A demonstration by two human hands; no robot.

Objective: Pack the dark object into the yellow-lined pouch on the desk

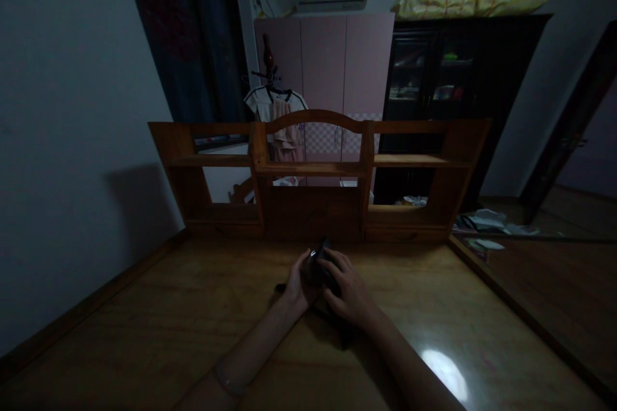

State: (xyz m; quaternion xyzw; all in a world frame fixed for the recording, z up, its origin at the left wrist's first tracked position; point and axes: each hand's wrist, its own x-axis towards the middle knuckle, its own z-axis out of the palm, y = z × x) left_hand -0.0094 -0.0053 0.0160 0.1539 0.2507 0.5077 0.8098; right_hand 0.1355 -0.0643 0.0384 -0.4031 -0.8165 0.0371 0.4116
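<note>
Both hands meet over the wooden desktop around a small black object with a glossy end (pixel 314 258); it has a camera-like shape, but the dim light and my fingers hide its exact kind. My left hand (pixel 299 282) cups it from the left side, thumb upward. From the right, my right hand (pixel 348 286) wraps its fingers over the top and side. Beneath the hands lies a dark strap-like strip (pixel 332 321), one end showing left of my left wrist. Whether the strip joins the black object cannot be seen.
A wooden shelf unit (pixel 313 170) with open compartments stands along the desk's far edge. The wooden desktop (pixel 193 321) has a raised rim on both sides, and a bright reflection at right. A wall (pixel 72 141) rises at left. Papers and bags (pixel 496 221) lie beyond the right edge.
</note>
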